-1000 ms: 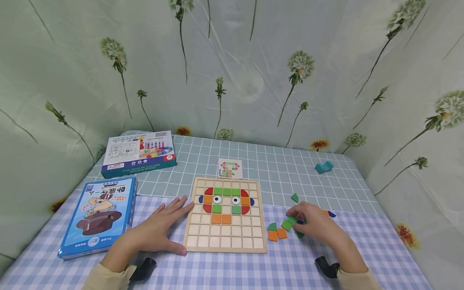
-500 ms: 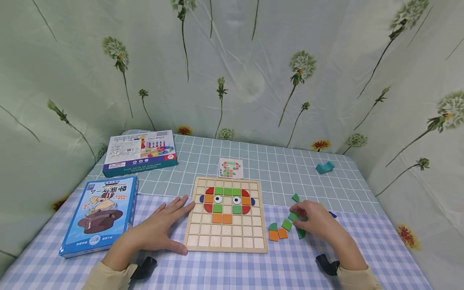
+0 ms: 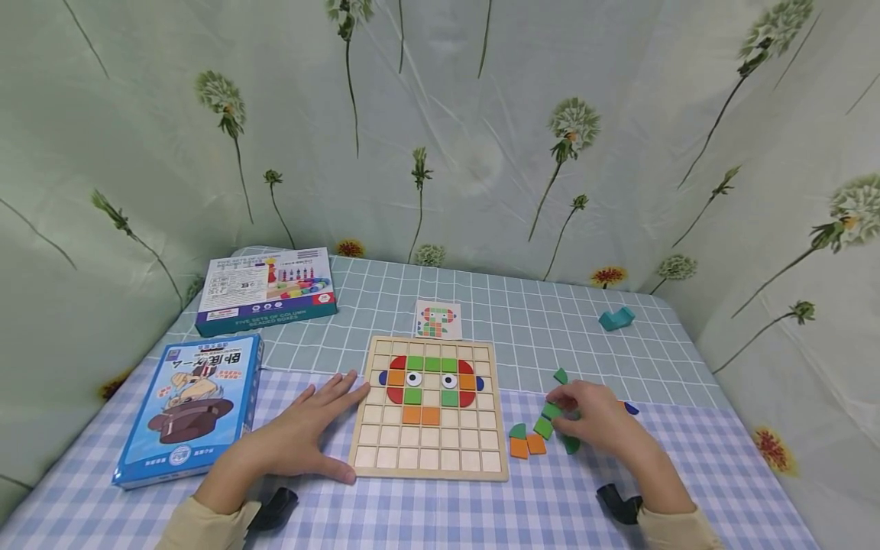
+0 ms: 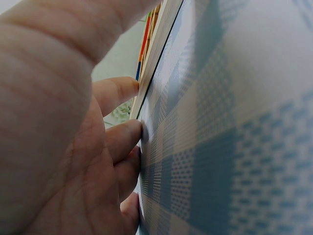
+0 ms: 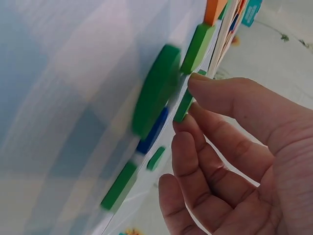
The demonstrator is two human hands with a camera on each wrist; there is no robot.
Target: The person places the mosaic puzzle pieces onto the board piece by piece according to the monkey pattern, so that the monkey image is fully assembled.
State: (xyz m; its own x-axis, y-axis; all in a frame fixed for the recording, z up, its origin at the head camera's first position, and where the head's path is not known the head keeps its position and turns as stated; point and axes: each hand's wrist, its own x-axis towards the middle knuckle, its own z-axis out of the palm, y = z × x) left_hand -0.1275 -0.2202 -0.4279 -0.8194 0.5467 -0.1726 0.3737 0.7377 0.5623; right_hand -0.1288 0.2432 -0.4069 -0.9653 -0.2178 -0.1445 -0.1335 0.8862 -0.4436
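Well, the right hand (image 3: 594,418) is pinching a green tile (image 5: 183,104)

From where I'm standing, the green tile is looking like a thin, flat slab with smooth faces and crisp, straight edges. It is sitting to the right of the pale wooden board (image 3: 428,458), whose shallow square cells are making a neat grid. Against that grid, the tile is lying askew. In the right wrist view it is showing nearly edge-on, its visible length slanting from upper right down to lower left. The thumb is covering part of its upper end and bent fingertips are meeting the lower end, so it is staying between them; I can't tell whether it is touching the cloth.

A lighter green square (image 3: 543,427) is lying just beside it, with an orange square (image 3: 535,444) resting nearer the board. A rounded green piece (image 5: 157,93) and a blue piece (image 5: 155,131) are lying near the fingers too.

The left hand (image 3: 299,439) is resting on the blue-and-white checked cloth (image 4: 210,166), fingers spreading apart, the index fingertip touching the board's left edge and the thumb lying by its near left corner.
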